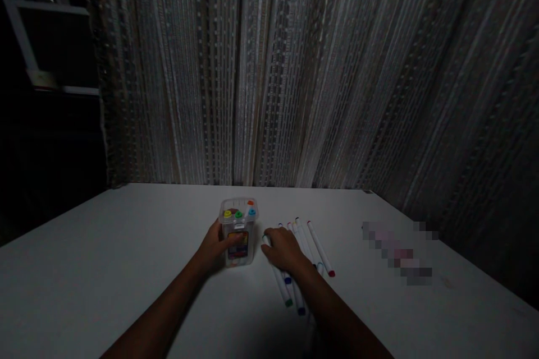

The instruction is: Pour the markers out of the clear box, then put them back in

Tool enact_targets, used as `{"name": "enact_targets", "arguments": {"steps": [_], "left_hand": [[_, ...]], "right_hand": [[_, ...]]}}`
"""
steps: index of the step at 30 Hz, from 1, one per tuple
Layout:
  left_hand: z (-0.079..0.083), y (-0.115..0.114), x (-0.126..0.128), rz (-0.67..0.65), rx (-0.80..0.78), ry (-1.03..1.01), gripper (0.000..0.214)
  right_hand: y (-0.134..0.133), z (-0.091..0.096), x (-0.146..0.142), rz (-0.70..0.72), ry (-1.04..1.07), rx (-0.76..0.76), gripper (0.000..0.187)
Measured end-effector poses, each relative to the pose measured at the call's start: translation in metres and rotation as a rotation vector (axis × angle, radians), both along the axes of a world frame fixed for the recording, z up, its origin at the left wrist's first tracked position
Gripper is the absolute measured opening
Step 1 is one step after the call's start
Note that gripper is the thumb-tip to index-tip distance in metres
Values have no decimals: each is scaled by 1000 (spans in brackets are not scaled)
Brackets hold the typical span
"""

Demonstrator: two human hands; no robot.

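Both hands sit apart at lower center: the left hand [215, 245] clamps a clear box [238, 249] of markers, while the right hand [284, 249] rests on loose markers [320, 248] on the white table [84, 275].

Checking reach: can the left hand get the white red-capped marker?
Probably not directly: the left hand is on the clear plastic box, and the right hand lies between it and the white red-capped marker.
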State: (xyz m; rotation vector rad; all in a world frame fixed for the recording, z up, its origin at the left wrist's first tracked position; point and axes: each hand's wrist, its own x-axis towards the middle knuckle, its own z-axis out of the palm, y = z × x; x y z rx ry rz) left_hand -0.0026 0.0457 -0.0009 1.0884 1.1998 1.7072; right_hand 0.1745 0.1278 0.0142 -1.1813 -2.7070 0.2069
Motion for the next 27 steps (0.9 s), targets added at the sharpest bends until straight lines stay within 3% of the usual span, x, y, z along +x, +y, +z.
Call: {"name": "enact_targets", "arguments": {"steps": [9,17,27], "left_hand": [[-9,5,-2,-28,-4,-5,58],[-26,13,-10,-35,-34,-89,56],[-12,7,-2,-53,2,-46,56]], "right_hand": [[3,-4,0,0,16,-3,36],[4,-7,0,15,12,-12,37],[3,-4,1,13,25,-22,35]]}}
